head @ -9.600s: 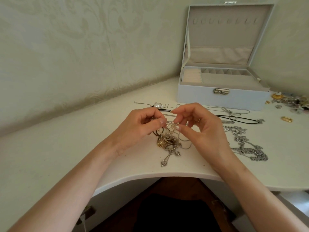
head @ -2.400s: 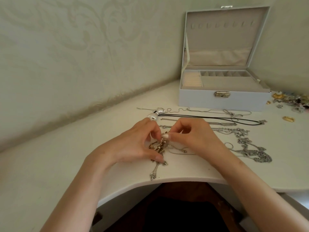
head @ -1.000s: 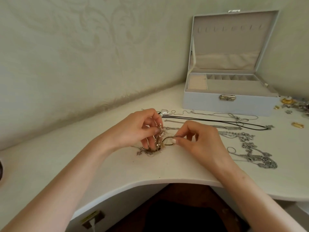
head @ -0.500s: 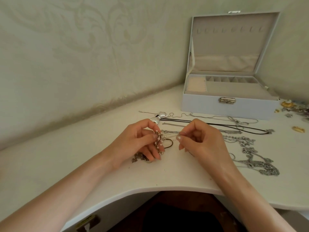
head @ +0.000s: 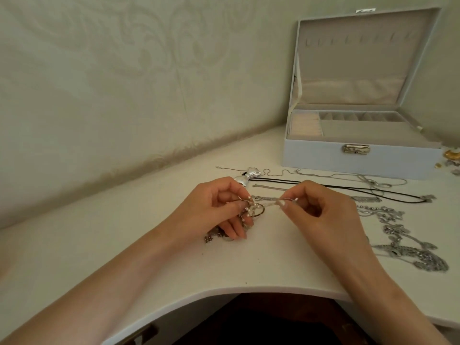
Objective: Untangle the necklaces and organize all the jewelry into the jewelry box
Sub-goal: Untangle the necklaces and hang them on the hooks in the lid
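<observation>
Bare tabletop [head: 99,245] is carrying everything. The jewelry box [head: 323,160] is sitting open at upper right, well apart from both hands. Some laid-out chains [head: 410,247] are lying at right of frame. At mid-frame the left hand [head: 211,210] is gripping the tangle [head: 251,212], fingers curled round it, its lower end touching the tabletop. Just right of it the right hand [head: 321,212] is pinching a thin strand [head: 270,202]. The strand is running left-right between the hands, so the pull is likely going rightward, away from the left fingers.

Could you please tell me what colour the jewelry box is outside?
The box is pale blue outside; head view.
</observation>
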`<state>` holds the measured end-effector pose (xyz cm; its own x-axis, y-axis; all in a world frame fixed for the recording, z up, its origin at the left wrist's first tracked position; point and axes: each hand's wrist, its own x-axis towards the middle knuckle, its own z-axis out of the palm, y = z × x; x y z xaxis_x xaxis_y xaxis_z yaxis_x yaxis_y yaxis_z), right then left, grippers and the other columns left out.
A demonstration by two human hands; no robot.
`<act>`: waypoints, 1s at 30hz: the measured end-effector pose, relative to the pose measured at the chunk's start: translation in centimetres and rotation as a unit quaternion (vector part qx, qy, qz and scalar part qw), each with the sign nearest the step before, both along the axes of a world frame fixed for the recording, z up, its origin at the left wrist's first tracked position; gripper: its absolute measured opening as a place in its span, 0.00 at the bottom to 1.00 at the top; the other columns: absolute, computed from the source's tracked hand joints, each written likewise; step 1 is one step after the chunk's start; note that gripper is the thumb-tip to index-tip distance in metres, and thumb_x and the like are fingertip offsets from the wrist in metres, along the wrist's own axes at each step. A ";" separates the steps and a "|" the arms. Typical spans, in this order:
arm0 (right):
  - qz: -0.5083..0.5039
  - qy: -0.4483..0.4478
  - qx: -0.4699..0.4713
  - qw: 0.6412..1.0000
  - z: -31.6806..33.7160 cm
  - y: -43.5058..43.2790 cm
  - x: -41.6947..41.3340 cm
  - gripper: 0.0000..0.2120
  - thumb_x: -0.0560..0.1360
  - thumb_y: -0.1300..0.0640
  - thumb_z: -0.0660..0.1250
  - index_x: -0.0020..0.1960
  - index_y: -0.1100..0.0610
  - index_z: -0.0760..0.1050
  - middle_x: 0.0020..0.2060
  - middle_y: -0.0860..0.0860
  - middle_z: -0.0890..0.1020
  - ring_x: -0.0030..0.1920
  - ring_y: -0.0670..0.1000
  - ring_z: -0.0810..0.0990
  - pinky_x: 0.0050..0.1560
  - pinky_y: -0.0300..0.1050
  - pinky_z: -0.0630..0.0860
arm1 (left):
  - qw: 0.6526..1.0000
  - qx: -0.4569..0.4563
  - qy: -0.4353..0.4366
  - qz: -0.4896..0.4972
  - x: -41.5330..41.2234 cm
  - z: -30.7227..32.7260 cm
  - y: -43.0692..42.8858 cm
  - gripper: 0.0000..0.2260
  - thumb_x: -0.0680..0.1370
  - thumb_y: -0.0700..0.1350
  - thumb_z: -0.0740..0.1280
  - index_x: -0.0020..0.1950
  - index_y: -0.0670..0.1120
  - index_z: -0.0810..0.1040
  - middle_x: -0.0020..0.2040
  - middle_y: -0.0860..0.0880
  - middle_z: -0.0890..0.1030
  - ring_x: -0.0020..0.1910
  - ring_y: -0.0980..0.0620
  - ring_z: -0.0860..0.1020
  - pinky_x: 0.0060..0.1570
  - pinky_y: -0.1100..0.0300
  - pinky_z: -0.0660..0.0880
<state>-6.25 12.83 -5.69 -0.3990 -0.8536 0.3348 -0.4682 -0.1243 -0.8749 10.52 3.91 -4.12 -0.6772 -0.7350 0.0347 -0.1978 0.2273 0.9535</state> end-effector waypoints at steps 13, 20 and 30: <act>0.066 0.213 0.035 0.974 -0.5 -0.5 0.8 0.09 0.68 0.48 0.74 0.38 0.40 0.73 0.40 0.39 0.74 0.44 0.40 0.68 0.44 0.30 0.61 | 0.999 -0.034 0.011 0.000 0.0 0.2 0.3 0.06 0.78 0.40 0.63 0.46 0.38 0.74 0.34 0.42 0.82 0.28 0.47 0.81 0.27 0.60 0.77; 0.077 0.219 0.003 0.973 -0.7 -1.0 1.0 0.16 0.67 0.52 0.75 0.33 0.39 0.68 0.35 0.39 0.74 0.41 0.38 0.68 0.45 0.29 0.61 | 0.999 -0.046 0.003 -0.001 0.1 0.4 0.3 0.06 0.78 0.42 0.63 0.47 0.38 0.73 0.32 0.47 0.81 0.28 0.49 0.81 0.27 0.61 0.76; 0.053 0.145 0.002 0.988 -0.1 -0.2 0.6 0.13 0.67 0.59 0.72 0.31 0.47 0.70 0.35 0.38 0.77 0.39 0.45 0.71 0.36 0.33 0.62 | 0.999 -0.042 -0.015 -0.017 0.2 0.4 0.1 0.05 0.77 0.42 0.65 0.47 0.40 0.75 0.36 0.46 0.83 0.31 0.48 0.81 0.30 0.62 0.76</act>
<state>-5.66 12.60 -5.76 -0.1958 -0.8872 0.4178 -0.6832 -0.1823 -0.7071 10.73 4.01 -3.76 -0.7028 -0.7075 0.0744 -0.2166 0.3125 0.9249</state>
